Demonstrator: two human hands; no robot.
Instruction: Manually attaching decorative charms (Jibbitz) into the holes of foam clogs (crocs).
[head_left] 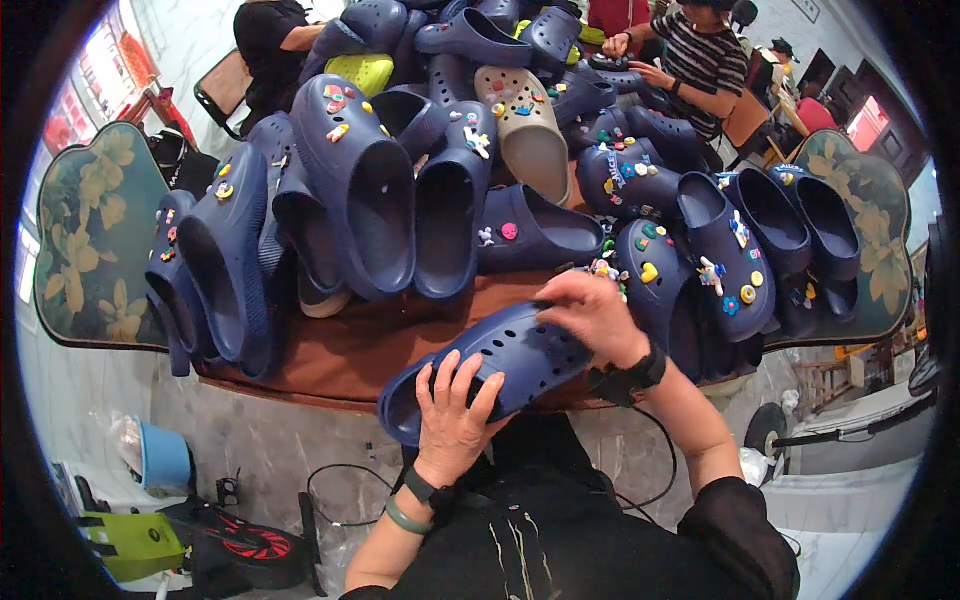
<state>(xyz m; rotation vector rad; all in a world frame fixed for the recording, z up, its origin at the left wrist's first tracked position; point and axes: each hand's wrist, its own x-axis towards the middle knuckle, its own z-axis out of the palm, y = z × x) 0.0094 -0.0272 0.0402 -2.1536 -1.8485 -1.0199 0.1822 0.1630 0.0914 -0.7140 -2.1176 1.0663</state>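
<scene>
A navy blue clog (525, 365) with ventilation holes is in front of me at the near table edge. Its heel opening points left and its toe points right; no charms show on its upper. My left hand (455, 405) holds the clog by its side near the foot opening, with the fingers laid over the upper. Over the toe end, my right hand (592, 312) has its fingers bent and drawn together; what they pinch, if anything, is hidden. Just beyond that hand lies a small cluster of colourful charms (607, 270).
Many navy clogs, several with charms, are heaped on the brown-covered table (340, 350), along with a beige clog (520, 130) and a lime-green one (362, 72). Across the table a person in a striped shirt (705, 65) works. A blue bucket (163, 455) stands at lower left.
</scene>
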